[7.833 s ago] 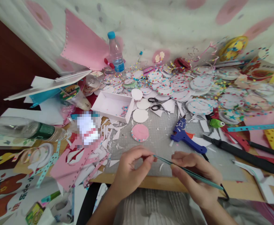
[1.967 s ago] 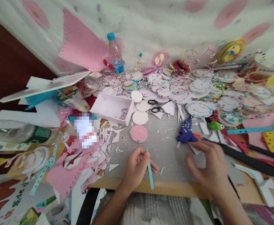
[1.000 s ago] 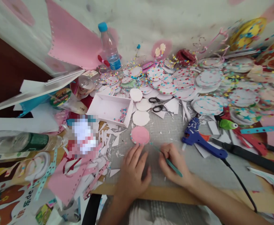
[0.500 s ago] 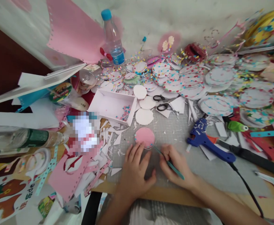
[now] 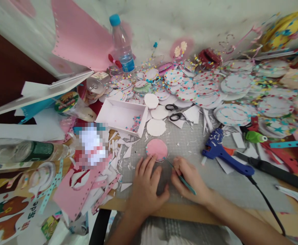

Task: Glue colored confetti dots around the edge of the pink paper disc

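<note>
The right hand has its fingers closed around teal tweezers, their tips seemingly beside the pink disc on the gray cutting mat. The left hand lies spread, fingertips touching the disc's near edge.

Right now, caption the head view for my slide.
Left hand touching a pink disc, right hand holding teal tweezers close by, blue glue gun to the right.

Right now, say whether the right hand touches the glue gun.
Apart: the head view shows gray mat between the right hand and the glue gun.
</note>
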Demonstrator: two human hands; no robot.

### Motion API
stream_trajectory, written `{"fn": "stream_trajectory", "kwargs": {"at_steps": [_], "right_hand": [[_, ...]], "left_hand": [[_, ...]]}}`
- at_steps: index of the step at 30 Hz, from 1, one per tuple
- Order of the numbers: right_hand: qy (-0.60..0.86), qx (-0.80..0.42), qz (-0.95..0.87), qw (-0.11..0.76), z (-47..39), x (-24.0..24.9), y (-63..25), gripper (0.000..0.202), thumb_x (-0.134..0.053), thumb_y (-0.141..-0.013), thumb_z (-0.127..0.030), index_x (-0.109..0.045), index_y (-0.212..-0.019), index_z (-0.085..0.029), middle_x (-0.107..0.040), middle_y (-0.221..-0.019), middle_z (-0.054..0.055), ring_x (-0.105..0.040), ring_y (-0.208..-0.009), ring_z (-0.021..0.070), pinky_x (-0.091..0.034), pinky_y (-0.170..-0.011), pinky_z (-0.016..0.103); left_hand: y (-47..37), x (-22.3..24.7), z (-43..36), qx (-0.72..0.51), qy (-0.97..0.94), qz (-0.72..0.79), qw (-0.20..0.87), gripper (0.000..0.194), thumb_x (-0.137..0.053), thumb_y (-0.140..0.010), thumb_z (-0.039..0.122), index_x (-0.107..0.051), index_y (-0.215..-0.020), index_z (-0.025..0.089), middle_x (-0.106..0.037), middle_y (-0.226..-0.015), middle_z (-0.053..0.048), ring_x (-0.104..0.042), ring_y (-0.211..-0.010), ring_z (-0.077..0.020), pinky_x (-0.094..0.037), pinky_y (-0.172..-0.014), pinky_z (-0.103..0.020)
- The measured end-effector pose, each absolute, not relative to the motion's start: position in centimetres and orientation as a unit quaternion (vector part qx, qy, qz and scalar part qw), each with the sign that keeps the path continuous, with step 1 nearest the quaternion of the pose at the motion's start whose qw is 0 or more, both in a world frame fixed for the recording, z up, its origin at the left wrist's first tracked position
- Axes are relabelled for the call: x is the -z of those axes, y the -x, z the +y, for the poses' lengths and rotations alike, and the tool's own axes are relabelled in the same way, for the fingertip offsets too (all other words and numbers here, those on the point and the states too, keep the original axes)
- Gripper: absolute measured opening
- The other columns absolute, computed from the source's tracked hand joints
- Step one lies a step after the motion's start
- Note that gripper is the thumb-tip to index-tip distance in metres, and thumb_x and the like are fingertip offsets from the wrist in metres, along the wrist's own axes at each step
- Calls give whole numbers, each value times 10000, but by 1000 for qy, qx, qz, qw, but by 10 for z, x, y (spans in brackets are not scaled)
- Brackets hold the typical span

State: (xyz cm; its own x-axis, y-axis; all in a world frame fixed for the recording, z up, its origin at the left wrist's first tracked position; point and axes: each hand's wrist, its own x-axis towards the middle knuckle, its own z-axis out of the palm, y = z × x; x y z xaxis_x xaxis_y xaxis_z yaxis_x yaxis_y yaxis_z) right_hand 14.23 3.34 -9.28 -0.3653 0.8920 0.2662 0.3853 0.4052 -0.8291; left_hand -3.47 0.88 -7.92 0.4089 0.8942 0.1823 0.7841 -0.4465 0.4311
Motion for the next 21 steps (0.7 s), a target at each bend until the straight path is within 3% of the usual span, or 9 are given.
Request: {"fn": "stream_trajectory", "kwargs": {"at_steps": [21], "right_hand": [[418,-330,-757,379,34,92,-141,310,-444,-772,6,-260,-780,-243,-391,-690,-27,-385,-659,156,-319,-583,273]], "left_hand": [[35,79,8,-199,-824,510,148,349,-588,-761,253,-562,-1090,138,-489,-1400,-168,-399,-1326,-319,-254,-1127,-554]]}}
